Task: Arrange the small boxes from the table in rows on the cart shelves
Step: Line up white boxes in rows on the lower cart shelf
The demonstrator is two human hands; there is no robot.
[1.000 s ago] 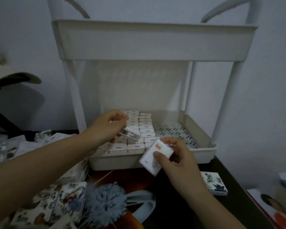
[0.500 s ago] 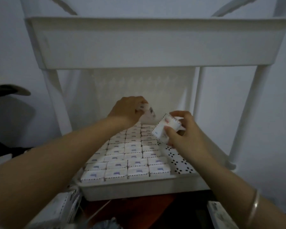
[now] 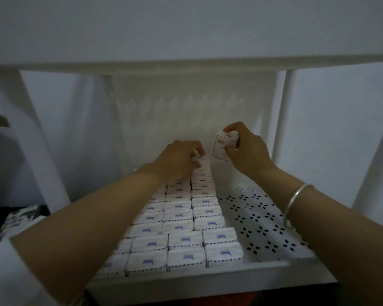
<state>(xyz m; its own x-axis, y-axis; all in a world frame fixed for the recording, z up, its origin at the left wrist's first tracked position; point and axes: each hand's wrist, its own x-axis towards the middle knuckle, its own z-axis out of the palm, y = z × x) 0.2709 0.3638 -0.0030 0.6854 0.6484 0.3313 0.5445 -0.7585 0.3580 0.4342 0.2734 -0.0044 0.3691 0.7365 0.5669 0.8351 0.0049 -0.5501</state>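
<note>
Fingers (image 3: 192,147) of my left hand (image 3: 177,161) grip one box (image 3: 200,159), my right hand (image 3: 248,151) grips a second box (image 3: 222,147), and I fear a shove skews the rows (image 3: 186,217).

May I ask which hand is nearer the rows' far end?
Left: left hand grips a box at the rows' far end; right hand holds a second box beside it.

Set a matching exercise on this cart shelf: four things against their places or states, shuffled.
1. left hand
2. right hand
3. thin silver bangle
4. rows of small white dashed-edge boxes

A. round the right wrist
B. cover the left part of the white perforated shelf
C. grips a tilted white box above the shelf
D. holds the last white box at a row's far end

Pairs: 1-D, 2-C, 3-A, 4-B.
</note>
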